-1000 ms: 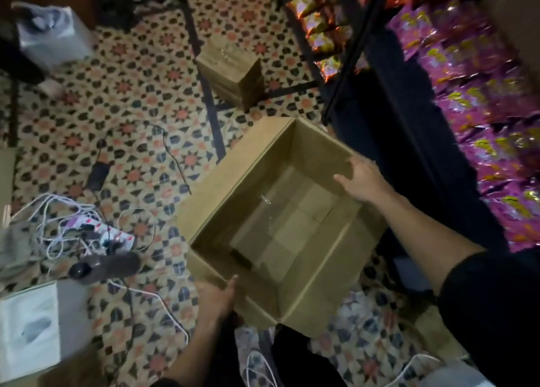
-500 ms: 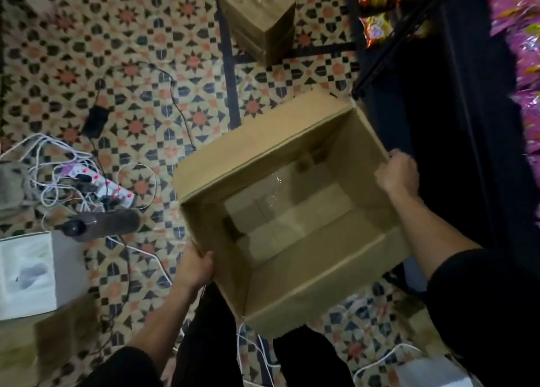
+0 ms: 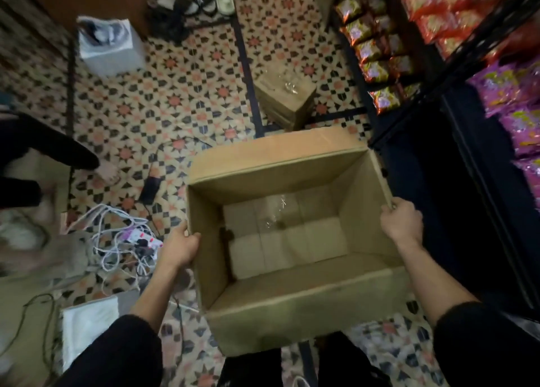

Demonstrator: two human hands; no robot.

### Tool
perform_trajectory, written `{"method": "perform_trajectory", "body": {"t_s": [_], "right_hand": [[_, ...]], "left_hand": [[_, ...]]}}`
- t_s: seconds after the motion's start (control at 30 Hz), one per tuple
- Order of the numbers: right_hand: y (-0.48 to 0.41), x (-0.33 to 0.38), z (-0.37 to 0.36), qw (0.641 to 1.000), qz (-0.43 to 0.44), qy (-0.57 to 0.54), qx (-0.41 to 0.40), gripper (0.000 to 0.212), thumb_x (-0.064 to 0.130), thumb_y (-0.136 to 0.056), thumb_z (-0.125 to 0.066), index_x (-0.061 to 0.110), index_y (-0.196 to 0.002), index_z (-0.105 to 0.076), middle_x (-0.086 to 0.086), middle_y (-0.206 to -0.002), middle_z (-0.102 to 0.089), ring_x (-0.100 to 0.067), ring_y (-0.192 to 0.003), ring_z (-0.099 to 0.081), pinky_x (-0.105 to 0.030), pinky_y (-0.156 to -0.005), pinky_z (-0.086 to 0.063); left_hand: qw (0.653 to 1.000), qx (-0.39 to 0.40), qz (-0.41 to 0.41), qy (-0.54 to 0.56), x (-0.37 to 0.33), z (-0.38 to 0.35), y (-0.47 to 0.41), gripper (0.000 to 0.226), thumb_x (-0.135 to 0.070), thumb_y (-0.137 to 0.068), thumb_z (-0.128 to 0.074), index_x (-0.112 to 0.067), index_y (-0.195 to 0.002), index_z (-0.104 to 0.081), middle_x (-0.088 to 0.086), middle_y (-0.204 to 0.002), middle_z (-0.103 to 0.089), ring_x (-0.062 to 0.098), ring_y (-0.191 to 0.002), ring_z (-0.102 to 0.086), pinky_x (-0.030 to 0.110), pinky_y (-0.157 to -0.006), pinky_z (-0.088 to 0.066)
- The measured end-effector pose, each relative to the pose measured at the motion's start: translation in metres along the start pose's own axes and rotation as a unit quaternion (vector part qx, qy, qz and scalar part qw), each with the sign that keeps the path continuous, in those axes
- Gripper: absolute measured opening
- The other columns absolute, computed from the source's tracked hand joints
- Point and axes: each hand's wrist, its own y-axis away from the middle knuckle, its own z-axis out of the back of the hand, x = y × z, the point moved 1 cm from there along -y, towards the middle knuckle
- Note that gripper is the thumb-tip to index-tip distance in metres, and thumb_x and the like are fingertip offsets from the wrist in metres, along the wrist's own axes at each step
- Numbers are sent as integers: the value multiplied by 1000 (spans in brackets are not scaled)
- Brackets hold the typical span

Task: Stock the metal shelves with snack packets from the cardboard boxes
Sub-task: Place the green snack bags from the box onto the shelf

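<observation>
- Cardboard, plain brown and bare inside: the cardboard box is up off the tiled floor and squared to the body, where a second ago it sat skewed with the right hand resting on the inner wall and the left only at the near corner.
- Nothing but the taped bottom flaps shows inside, so this carton looks spent; my read is that it is being carried off, not unpacked.
- The left hand now sits on the left wall, fingers hooked over the rim, thumb outside, clenched on the cardboard.
- The right hand has shifted to the right wall's top edge, knuckles up, fingers curled around the rim and gripping it.
- Both forearms reach forward and down from black sleeves, elbows apart, holding the open mouth up towards the camera.
- The metal shelves stand to the right, just beside the box; purple snack packets fill one level, red and yellow ones the racks behind.
- A second box, shut, waits on the floor beyond, near the shelf foot; it probably holds the next load, though blur makes that uncertain.
- A tangle of white cables lies on the floor to the left, a trip risk if the box is carried that way.
</observation>
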Motion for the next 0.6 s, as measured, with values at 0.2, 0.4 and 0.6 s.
{"method": "perform_trajectory", "body": {"t_s": [0.2,0.4,0.6], "right_hand": [[10,88,5,999,14,-34,-18,34,15,-100,-52,8,-132,-60,-19,-119,-67,-39,-108,-61,-47,-96,-51],[-33,175,9,997,28,-58,-34,33,16,-100,-52,9,-131,-62,-21,-121,-65,-41,-115,-57,-43,-98,-47],[-101,273,9,996,23,-79,-36,31,16,-100,-53,9,-129,-64,-21,-121,-65,-41,-115,-57,-45,-99,-48]], "left_hand": [[999,-33,-18,9,-31,84,-42,34,-36,-68,-49,-24,-98,-60,13,-90,-71,34,-80,-70,53,-75,-59],[996,-63,-44,46,-102,132,-81,12,-12,-88,-52,-14,-92,-63,20,-89,-70,31,-68,-67,40,-60,-57],[997,-46,-34,51,-201,175,-149,12,-11,-98,-49,-7,-108,-55,11,-78,-61,25,-66,-62,32,-48,-50]]}}
